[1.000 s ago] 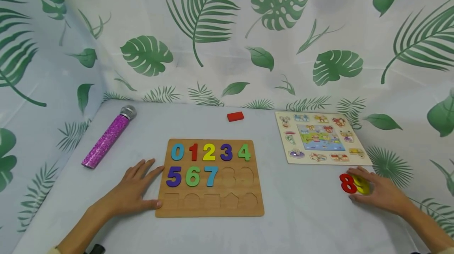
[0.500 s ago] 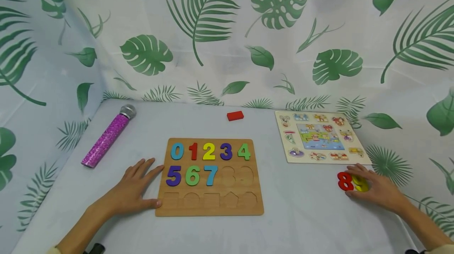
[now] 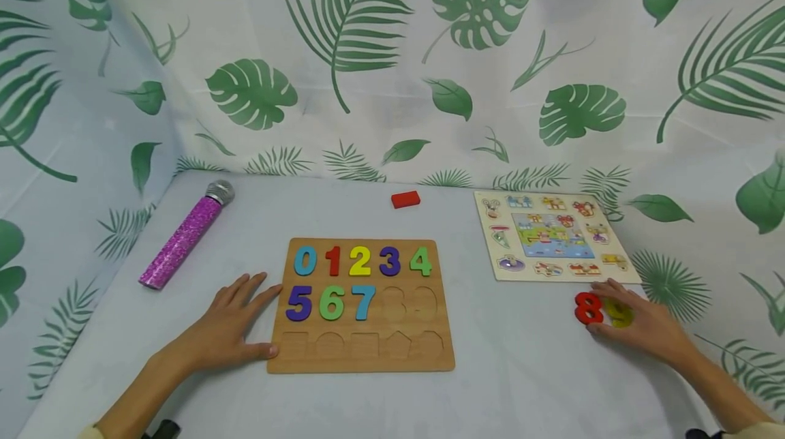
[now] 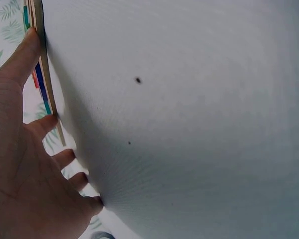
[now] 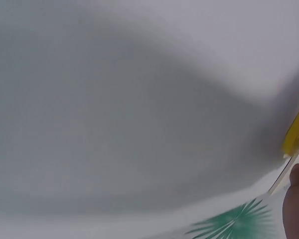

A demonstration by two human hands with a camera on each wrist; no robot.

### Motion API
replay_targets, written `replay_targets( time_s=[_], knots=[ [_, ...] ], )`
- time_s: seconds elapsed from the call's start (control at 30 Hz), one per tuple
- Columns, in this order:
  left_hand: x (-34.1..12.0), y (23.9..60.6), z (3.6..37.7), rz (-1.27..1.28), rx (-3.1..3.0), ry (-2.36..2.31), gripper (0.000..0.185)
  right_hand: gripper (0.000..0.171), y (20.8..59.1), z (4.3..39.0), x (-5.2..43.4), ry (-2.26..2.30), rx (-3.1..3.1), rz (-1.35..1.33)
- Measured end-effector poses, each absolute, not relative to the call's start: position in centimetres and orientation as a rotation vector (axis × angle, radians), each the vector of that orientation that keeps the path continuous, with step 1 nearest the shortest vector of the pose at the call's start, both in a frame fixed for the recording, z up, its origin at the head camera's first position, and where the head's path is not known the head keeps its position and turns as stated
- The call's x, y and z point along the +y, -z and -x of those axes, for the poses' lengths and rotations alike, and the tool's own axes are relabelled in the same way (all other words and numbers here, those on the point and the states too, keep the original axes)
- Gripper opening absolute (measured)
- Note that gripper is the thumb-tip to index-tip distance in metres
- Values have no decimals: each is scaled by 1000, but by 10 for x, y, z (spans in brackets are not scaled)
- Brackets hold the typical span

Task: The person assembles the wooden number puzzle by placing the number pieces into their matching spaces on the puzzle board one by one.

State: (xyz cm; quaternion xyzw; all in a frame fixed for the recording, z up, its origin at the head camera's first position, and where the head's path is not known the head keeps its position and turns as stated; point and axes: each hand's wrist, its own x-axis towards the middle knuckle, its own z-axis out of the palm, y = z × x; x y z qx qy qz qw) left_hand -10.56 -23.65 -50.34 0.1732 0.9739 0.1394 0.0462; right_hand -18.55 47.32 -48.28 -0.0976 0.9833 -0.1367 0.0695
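Observation:
In the head view, a wooden number board (image 3: 423,357) lies mid-table with numbers 0 to 7 in its top two rows; the other recesses show bare wood. My left hand (image 3: 223,330) lies spread at its left edge, thumb and index fingertip touching the rim; the left wrist view shows these fingers (image 4: 25,59) along the board's side. On the right, my right hand (image 3: 650,326) curves its thumb and fingers around a red number 8 (image 3: 589,308) and a yellow number 9 (image 3: 621,314). The hand partly covers the 9, whose yellow edge (image 5: 296,132) shows in the right wrist view.
A pale picture puzzle board (image 3: 503,268) lies just beyond my right hand. A small red block (image 3: 405,200) sits at the back of the white-covered table. At the left rests a pink glittery microphone (image 3: 184,238). Leaf-print cloth (image 3: 368,139) stands behind.
My right hand has slid a little left and away from me, and the red 8 and yellow 9 have moved along with it. My left hand and the number board have stayed put.

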Motion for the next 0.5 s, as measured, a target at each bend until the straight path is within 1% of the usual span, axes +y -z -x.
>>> replay_targets(
  time_s=[0.1, 0.27, 0.5],
  knots=[
    [-237, 502, 106, -525, 2973, -439, 99, 78, 481, 188, 461, 467, 2990, 336],
    [-237, 503, 106, -531, 2976, -443, 99, 77, 484, 194, 435, 607, 3014, 392],
    [-238, 505, 106, -544, 2975, -442, 99, 73, 490, 201, 387, 838, 2979, 529]
  ],
)
